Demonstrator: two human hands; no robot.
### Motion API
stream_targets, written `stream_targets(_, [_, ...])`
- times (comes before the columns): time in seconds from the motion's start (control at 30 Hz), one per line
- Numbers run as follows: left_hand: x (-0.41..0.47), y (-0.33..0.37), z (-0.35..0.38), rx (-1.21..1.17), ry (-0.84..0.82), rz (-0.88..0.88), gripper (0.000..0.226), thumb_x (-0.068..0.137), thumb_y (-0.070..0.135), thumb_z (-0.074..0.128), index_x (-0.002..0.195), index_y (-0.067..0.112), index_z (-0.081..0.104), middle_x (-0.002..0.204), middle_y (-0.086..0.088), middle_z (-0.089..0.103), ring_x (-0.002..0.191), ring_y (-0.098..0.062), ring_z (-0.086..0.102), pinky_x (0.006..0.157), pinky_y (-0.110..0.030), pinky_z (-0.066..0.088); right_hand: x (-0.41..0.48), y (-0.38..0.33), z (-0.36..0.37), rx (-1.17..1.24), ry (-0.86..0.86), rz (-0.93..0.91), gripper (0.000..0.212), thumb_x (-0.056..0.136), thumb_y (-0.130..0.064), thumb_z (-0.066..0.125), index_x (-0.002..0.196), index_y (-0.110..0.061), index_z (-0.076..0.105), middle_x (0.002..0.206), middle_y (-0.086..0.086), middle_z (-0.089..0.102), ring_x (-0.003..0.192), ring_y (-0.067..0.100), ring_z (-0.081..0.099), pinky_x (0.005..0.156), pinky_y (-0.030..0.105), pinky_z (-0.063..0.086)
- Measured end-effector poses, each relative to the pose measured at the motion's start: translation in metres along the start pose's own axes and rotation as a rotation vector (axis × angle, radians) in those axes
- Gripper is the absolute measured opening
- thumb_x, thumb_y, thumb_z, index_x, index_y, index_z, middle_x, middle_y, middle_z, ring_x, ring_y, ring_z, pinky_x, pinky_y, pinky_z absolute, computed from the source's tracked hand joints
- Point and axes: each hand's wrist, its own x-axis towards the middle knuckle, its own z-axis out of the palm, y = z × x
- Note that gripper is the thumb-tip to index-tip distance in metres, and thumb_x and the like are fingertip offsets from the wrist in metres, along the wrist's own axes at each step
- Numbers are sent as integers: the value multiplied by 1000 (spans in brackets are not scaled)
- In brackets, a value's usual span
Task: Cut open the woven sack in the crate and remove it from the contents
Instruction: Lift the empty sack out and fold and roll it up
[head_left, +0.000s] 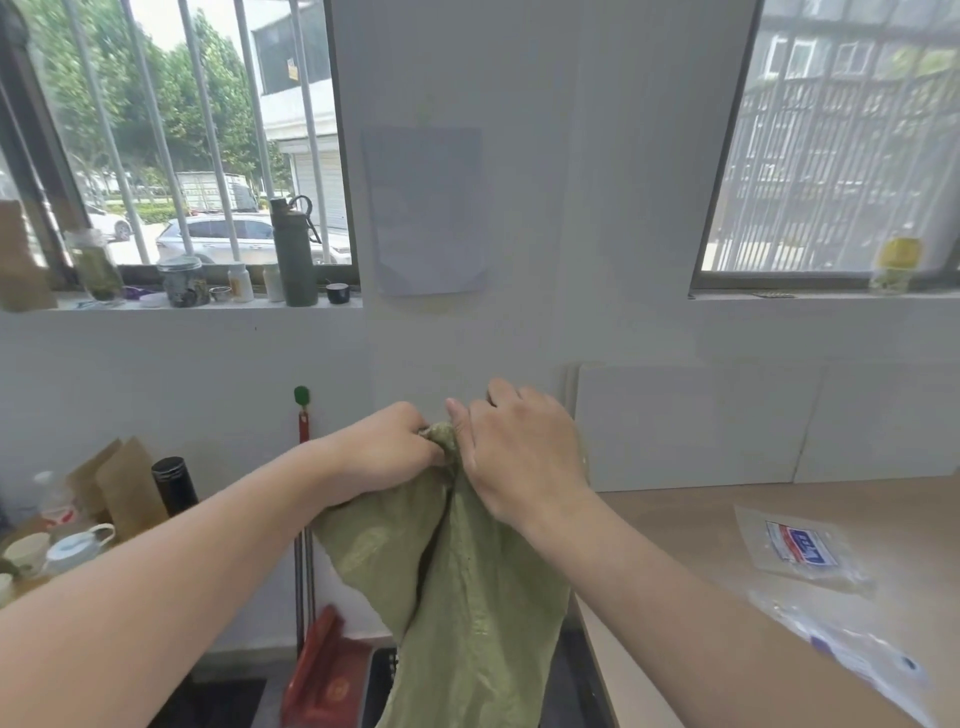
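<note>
Sack (457, 597), green woven, head view: held up before white wall, hanging slack beside left edge of wooden table (675, 525). Left hand (387, 447) fingers curled tight round bunched top. Right hand (519, 457) grips same bunch from other side, hands nearly touching. Clear plastic packets (800, 545) lie toward table's right edge. Green bottle (293, 254) stands on window sill.

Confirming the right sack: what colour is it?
Pale olive green; the sack shows best in the head view.

Matt green woven sack (457, 582); smooth wooden table (691, 525).
</note>
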Motion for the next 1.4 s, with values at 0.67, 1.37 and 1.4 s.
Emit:
stream_targets(0.67, [-17,-32,24,888,486,568,39,55,8,68,85,16,45,68,-3,54,54,-26,54,50,-31,32,26,7,11,912,-588,567,38,95,-32,44,60,-19,46,56,-3,47,57,21,46,56,32,33])
stream_targets(1.37, [-10,10,-3,285,-99,197,27,93,20,56,66,16,56,69,3,63,68,-17,59,63,-30,48,-10,17,-2,78,54,-11,60,106,-42,27,63,-18,62,52,8,62,47,35,60,49,33,24])
stream_targets(1.4, [-12,8,-3,286,-105,224,24,93,27,59,70,18,59,73,4,67,70,-16,63,67,-31,51,-11,15,-4,92,28,7,64,106,-43,24,64,-17,64,54,9,64,50,35,62,49,33,25])
